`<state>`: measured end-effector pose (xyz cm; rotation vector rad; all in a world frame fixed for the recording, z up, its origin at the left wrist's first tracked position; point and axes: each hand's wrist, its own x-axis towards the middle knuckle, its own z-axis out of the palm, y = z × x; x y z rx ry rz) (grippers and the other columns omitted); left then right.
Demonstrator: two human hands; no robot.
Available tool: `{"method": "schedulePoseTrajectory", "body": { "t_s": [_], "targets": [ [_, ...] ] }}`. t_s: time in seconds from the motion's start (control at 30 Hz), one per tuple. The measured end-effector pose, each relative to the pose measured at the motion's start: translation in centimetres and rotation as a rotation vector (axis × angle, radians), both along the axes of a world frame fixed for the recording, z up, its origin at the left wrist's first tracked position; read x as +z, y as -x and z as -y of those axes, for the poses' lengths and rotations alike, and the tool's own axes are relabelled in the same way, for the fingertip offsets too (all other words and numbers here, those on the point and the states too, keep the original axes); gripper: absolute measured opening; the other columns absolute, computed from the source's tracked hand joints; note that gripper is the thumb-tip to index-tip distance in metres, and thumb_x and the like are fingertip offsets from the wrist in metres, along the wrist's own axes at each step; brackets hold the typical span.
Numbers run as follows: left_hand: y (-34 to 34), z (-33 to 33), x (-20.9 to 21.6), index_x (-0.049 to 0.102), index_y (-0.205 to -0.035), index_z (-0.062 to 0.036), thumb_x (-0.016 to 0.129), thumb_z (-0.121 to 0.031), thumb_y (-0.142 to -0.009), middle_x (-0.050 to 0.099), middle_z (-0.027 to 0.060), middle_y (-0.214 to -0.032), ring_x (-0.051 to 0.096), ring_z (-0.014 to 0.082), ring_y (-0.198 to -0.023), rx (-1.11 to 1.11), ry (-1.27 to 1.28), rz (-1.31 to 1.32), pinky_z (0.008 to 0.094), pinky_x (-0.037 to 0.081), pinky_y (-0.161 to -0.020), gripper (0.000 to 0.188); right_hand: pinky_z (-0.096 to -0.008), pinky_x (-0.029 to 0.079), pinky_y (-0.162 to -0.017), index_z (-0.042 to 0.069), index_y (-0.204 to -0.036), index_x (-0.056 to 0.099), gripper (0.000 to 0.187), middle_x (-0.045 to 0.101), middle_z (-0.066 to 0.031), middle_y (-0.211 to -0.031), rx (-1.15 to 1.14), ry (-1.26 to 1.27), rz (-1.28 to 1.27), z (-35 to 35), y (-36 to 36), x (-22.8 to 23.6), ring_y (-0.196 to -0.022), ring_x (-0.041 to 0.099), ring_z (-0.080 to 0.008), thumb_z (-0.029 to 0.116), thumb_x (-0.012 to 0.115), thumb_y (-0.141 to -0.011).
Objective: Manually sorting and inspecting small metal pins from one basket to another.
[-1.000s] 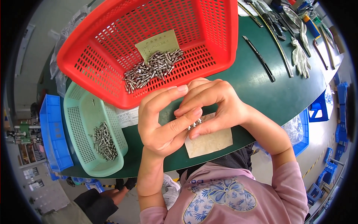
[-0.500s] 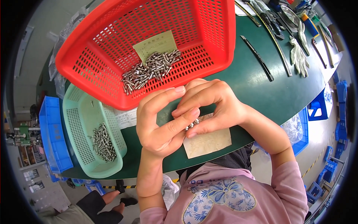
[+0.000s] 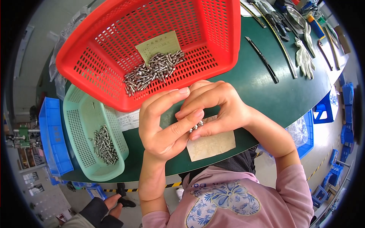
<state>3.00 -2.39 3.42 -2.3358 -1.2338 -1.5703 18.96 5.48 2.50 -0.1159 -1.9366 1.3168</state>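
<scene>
a rounded dark green surface (image 3: pixel 289 91) fills the middle of a workroom, its edges bent by the wide lens. at its center, in front of a person in a pink shirt (image 3: pixel 228 197), a small bit of silvery metal (image 3: pixel 196 126) shows between the two hands. it is shiny, narrow and slightly knobbly in outline; the fingers cover most of it, so how many pieces it includes cannot be told.

both hands are closed on this metal. the left hand (image 3: pixel 163 131) has its thumb laid along the upper side of the metal and its index finger arched above, leaving a rounded gap. the right hand (image 3: pixel 224 106) comes in from the other side, wrist bent inward, fingers curled toward the left hand, thumb against the lower side of the metal. both elbows are bent.

below the hands, a cream sheet (image 3: pixel 213 146) lies on the surface. beyond them, a large red basket (image 3: pixel 228 38) holds a heap of slim metal parts (image 3: pixel 154 72) and a pale yellow card (image 3: pixel 159 45). to the left, a mint-green basket (image 3: pixel 81 148) holds a second heap of metal parts (image 3: pixel 105 146), beside a blue bin (image 3: pixel 57 136).
</scene>
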Motion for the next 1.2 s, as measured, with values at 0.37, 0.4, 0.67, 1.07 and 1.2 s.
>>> {"method": "schedulePoseTrajectory", "body": {
  "t_s": [0.37,0.4,0.67,1.07,1.2],
  "targets": [
    [-0.6,0.6,-0.4,0.073,-0.095,-0.0076,0.072,-0.005,-0.074,0.059,0.0131,-0.109,0.058,0.0226,-0.098,-0.112,0.322,0.437,0.0316,0.049,-0.078,0.022,-0.033,0.05,-0.077,-0.001,-0.094,0.068,0.035,0.067,-0.0117,-0.086,0.053,0.164,-0.001,0.2,-0.2,-0.3,-0.082,0.063,-0.0205,0.011,0.081,-0.063],
    [-0.9,0.7,-0.3,0.073,-0.095,-0.0076,0.072,-0.005,-0.074,0.059,0.0131,-0.109,0.058,0.0226,-0.098,-0.11,0.32,0.435,0.0316,0.049,-0.078,0.022,-0.033,0.05,-0.077,-0.001,-0.094,0.068,0.035,0.067,-0.0117,-0.086,0.055,0.163,-0.003,0.3,-0.3,-0.2,-0.082,0.063,-0.0205,0.011,0.081,-0.063],
    [-0.9,1.1,-0.4,0.069,-0.098,0.0018,0.067,0.002,-0.078,0.056,0.0111,-0.114,0.054,0.0205,-0.107,-0.329,0.754,1.028,0.0314,0.047,-0.09,0.019,-0.0354,0.049,-0.082,-0.004,-0.095,0.065,0.037,0.067,-0.0139,-0.091,0.011,0.286,0.152,0.4,-0.7,-0.2,-0.089,0.063,-0.0226,0.009,0.08,-0.065],
    [-0.8,1.1,-0.2,0.068,-0.098,0.0034,0.066,0.003,-0.08,0.055,0.0119,-0.114,0.056,0.0199,-0.105,-0.353,0.812,1.101,0.0286,0.05,-0.087,0.019,-0.0298,0.05,-0.076,-0.002,-0.09,0.067,0.028,0.066,-0.0096,-0.083,-0.015,0.287,0.099,0.6,-0.4,-0.1,-0.081,0.061,-0.015,0.012,0.08,-0.069],
    [-0.8,1.1,-0.1,0.068,-0.099,0.0039,0.066,0.004,-0.08,0.055,0.0116,-0.115,0.056,0.0196,-0.105,-0.345,0.829,1.097,0.0291,0.049,-0.087,0.019,-0.0296,0.05,-0.076,-0.002,-0.09,0.067,0.028,0.065,-0.0099,-0.084,-0.019,0.276,0.096,0.6,-0.4,-0.2,-0.08,0.061,-0.0148,0.013,0.08,-0.07]
  ]
}}
